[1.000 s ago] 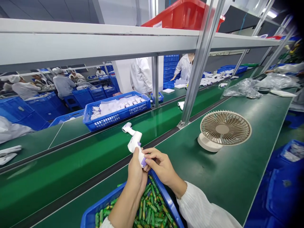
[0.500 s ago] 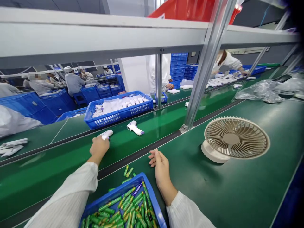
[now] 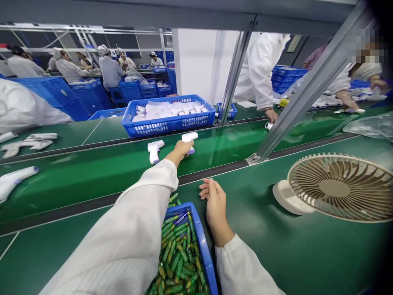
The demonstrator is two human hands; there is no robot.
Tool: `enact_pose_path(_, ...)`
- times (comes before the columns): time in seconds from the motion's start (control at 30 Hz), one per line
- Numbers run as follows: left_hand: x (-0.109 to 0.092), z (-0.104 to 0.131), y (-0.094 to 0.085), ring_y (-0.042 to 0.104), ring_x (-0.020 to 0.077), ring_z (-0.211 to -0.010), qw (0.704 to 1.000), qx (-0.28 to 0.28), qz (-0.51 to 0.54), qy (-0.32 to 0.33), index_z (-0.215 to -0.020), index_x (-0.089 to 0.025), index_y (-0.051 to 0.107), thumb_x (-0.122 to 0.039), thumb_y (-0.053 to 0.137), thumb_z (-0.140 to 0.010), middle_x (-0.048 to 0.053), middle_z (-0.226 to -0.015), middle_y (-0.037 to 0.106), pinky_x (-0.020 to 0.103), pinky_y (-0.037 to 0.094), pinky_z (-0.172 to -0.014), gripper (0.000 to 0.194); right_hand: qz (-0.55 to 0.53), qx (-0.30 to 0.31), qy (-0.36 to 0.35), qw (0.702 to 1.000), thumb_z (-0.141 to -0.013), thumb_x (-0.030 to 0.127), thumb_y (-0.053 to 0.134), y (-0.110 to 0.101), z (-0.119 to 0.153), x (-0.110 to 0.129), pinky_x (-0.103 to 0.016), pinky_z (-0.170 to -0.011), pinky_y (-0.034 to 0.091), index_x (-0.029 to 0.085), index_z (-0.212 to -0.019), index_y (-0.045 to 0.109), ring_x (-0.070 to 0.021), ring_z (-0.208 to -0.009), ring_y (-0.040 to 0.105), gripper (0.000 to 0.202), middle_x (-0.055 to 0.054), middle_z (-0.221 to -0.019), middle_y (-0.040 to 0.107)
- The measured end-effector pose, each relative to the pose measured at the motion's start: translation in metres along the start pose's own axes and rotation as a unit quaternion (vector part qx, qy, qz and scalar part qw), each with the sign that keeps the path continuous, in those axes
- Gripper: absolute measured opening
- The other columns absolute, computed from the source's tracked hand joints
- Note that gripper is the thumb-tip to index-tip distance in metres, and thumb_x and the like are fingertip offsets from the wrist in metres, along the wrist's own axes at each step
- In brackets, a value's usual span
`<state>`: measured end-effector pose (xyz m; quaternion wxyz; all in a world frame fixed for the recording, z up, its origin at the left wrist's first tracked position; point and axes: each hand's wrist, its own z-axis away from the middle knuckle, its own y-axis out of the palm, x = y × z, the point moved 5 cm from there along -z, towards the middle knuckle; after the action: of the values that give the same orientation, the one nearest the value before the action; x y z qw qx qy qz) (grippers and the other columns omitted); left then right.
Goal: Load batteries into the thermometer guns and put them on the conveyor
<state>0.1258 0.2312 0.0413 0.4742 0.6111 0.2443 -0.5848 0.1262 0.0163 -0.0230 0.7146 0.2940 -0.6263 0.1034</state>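
The left arm (image 3: 132, 217) stretches far out, and the left hand (image 3: 180, 150) pinches a white gun (image 3: 189, 136) by its handle over the green belt (image 3: 92, 176). The right hand (image 3: 215, 203) is nearer, right of the blue bin (image 3: 203, 241), fingers loosely curled.

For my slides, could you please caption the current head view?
Left hand touching a white device over a green belt.
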Motion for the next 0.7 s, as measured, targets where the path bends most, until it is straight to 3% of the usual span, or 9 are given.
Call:
enact_pose_path(0.1, -0.036, 0.04, -0.023, 0.049, 0.0116, -0.046, 0.999, -0.033, -0.012, -0.011, -0.082, -0.013, 0.059, -0.024, 0.072, -0.074, 0.0, -0.058, 0.054, 0.021, 0.031, -0.043, 0.019, 0.032, 0.009, -0.047, 0.998, -0.088, 0.053, 0.054, -0.001, 0.01, 0.027, -0.024, -0.049, 0.038, 0.014, -0.09, 0.066, -0.0118, -0.054, 0.052, 0.041, -0.003, -0.073, 0.063)
enact_pose_path(0.17, -0.06, 0.08, -0.036, 0.051, 0.0103, -0.046, 0.999, -0.029, 0.041, 0.013, -0.09, -0.013, 0.06, -0.037, 0.069, -0.077, 0.001, -0.063, 0.056, 0.019, 0.031, -0.041, 0.028, 0.106, 0.081, -0.132, 0.982, -0.092, 0.043, 0.052, 0.006, 0.028, 0.059, -0.026, -0.056, 0.042, 0.017, -0.09, 0.066, -0.0138, -0.062, 0.055, 0.03, -0.003, -0.075, 0.064)
enact_pose_path(0.2, -0.069, 0.1, -0.043, 0.052, 0.0092, -0.046, 0.996, -0.022, 0.081, 0.027, -0.094, -0.014, 0.059, -0.042, 0.066, -0.079, 0.0, -0.064, 0.056, 0.017, 0.031, -0.04, 0.033, 0.162, 0.154, -0.172, 0.959, -0.093, 0.036, 0.051, 0.014, 0.041, 0.074, -0.027, -0.061, 0.044, 0.018, -0.089, 0.066, -0.0151, -0.067, 0.057, 0.024, -0.003, -0.077, 0.065)
enact_pose_path(0.27, -0.076, 0.137, -0.056, 0.05, 0.0073, -0.042, 0.987, -0.007, 0.155, 0.043, -0.099, -0.015, 0.056, -0.048, 0.063, -0.081, -0.002, -0.064, 0.055, 0.016, 0.03, -0.039, 0.038, 0.307, 0.338, -0.247, 0.855, -0.092, 0.024, 0.053, 0.036, 0.077, 0.091, -0.029, -0.07, 0.045, 0.019, -0.088, 0.066, -0.0166, -0.074, 0.059, 0.014, -0.003, -0.081, 0.067)
enact_pose_path(0.33, -0.067, 0.161, -0.068, 0.045, 0.0064, -0.037, 0.98, -0.008, 0.196, 0.034, -0.097, -0.016, 0.053, -0.05, 0.061, -0.082, -0.004, -0.06, 0.052, 0.016, 0.029, -0.037, 0.038, 0.442, 0.467, -0.308, 0.702, -0.088, 0.014, 0.055, 0.052, 0.114, 0.09, -0.031, -0.074, 0.044, 0.019, -0.086, 0.065, -0.0185, -0.078, 0.06, 0.011, -0.003, -0.082, 0.067)
enact_pose_path(0.4, -0.049, 0.17, -0.076, 0.041, 0.0062, -0.034, 0.975, -0.016, 0.22, -0.001, -0.092, -0.015, 0.052, -0.05, 0.06, -0.083, -0.004, -0.056, 0.05, 0.016, 0.025, -0.035, 0.037, 0.538, 0.521, -0.344, 0.566, -0.084, 0.008, 0.057, 0.061, 0.137, 0.076, -0.032, -0.073, 0.043, 0.017, -0.086, 0.064, -0.0204, -0.079, 0.06, 0.012, -0.005, -0.083, 0.066)
enact_pose_path(0.47, -0.03, 0.169, -0.08, 0.039, 0.0061, -0.032, 0.971, -0.021, 0.233, -0.039, -0.09, -0.015, 0.052, -0.049, 0.059, -0.084, -0.004, -0.053, 0.049, 0.017, 0.023, -0.033, 0.035, 0.591, 0.533, -0.358, 0.488, -0.083, 0.006, 0.058, 0.066, 0.147, 0.061, -0.033, -0.071, 0.043, 0.016, -0.087, 0.063, -0.0212, -0.08, 0.06, 0.012, -0.006, -0.086, 0.066)
enact_pose_path(0.57, -0.017, 0.164, -0.081, 0.04, 0.007, -0.032, 0.967, -0.017, 0.243, -0.075, -0.088, -0.015, 0.051, -0.046, 0.057, -0.085, -0.003, -0.053, 0.05, 0.017, 0.023, -0.033, 0.032, 0.618, 0.533, -0.354, 0.458, -0.085, 0.009, 0.06, 0.069, 0.147, 0.049, -0.033, -0.071, 0.044, 0.016, -0.089, 0.062, -0.0215, -0.081, 0.061, 0.008, -0.006, -0.089, 0.065)
enact_pose_path(0.7, -0.024, 0.165, -0.082, 0.041, 0.0075, -0.032, 0.957, 0.004, 0.278, -0.083, -0.089, -0.015, 0.052, -0.045, 0.055, -0.087, -0.002, -0.053, 0.051, 0.017, 0.024, -0.034, 0.03, 0.63, 0.529, -0.305, 0.48, -0.085, 0.019, 0.066, 0.067, 0.139, 0.048, -0.031, -0.07, 0.046, 0.015, -0.094, 0.06, -0.0222, -0.084, 0.062, 0.011, -0.006, -0.092, 0.064)
